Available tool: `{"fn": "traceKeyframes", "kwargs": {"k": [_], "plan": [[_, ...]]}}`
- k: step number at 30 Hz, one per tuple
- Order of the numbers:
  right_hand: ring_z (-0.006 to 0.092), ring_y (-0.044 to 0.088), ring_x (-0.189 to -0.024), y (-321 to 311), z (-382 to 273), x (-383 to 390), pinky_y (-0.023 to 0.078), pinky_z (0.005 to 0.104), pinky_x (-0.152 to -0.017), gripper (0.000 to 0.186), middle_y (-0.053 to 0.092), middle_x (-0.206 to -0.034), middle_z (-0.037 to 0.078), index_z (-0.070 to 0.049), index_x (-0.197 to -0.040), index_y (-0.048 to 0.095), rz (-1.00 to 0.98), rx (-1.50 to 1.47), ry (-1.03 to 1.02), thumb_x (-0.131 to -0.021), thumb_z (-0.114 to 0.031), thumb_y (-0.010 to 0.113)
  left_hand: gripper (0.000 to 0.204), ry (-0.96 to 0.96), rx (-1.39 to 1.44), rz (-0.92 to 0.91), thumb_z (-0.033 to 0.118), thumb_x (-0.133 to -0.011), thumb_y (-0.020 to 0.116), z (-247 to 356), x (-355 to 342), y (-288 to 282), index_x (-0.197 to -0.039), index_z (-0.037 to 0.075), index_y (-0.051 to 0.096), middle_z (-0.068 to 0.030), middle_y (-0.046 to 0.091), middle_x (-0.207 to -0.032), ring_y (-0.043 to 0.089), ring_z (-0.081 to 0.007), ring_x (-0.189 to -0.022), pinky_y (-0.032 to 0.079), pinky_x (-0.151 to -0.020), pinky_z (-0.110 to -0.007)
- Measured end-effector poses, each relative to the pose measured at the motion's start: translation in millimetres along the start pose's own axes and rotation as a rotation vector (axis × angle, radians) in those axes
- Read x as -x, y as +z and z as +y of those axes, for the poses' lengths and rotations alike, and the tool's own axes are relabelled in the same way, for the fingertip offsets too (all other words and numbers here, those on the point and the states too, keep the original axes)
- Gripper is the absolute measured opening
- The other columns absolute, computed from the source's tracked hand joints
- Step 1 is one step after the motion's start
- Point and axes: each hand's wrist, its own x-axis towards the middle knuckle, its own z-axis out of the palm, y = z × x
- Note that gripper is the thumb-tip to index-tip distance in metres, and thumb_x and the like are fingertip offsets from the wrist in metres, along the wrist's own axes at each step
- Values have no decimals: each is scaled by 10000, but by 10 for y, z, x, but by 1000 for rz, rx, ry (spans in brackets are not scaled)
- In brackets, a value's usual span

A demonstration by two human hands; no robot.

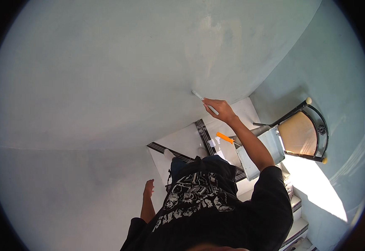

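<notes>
My right hand (219,109) is closed around the pale handle of a paintbrush (197,95). The brush's tip meets the pale grey-green wall (107,75), just below a lighter, patchy streak (209,46). My left hand (149,188) hangs low beside the wall on the left, its fingers loosely apart with nothing seen in them. Under my right forearm, a pale paint tray (249,165) rests on a chair (301,133), partly hidden by my arm. An orange-handled tool (224,137), probably a paint roller, leans at the tray's left edge.
The chair has a black metal frame and a tan backrest, close to the right wall (341,83). White floor tiles with black striped bands (205,136) lie below me. Steps (297,228) go down at the lower right, near a bright sunlit patch (316,184).
</notes>
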Motion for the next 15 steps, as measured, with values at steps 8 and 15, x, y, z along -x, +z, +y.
{"fn": "traceKeyframes", "kwargs": {"k": [8, 15], "plan": [[252, 759, -819, -640, -77, -748, 621, 348, -733, 155, 785, -1063, 62, -80, -1043, 772, -308, 140, -22, -894, -118, 751, 688, 2, -4, -11, 577, -982, 572, -119, -3, 130, -1521, 175, 429, -121, 488, -1507, 515, -349, -1330, 424, -1047, -622], [238, 756, -819, -1479, -605, -1469, 612, 331, -723, 196, 788, -1067, 45, -95, -1045, 775, -247, 238, -300, -851, -69, 792, 692, -124, -34, -11, 568, -992, 559, -291, 12, 117, -1543, 179, 404, -142, 465, -1540, 516, -360, -1345, 418, -1054, -632]]}}
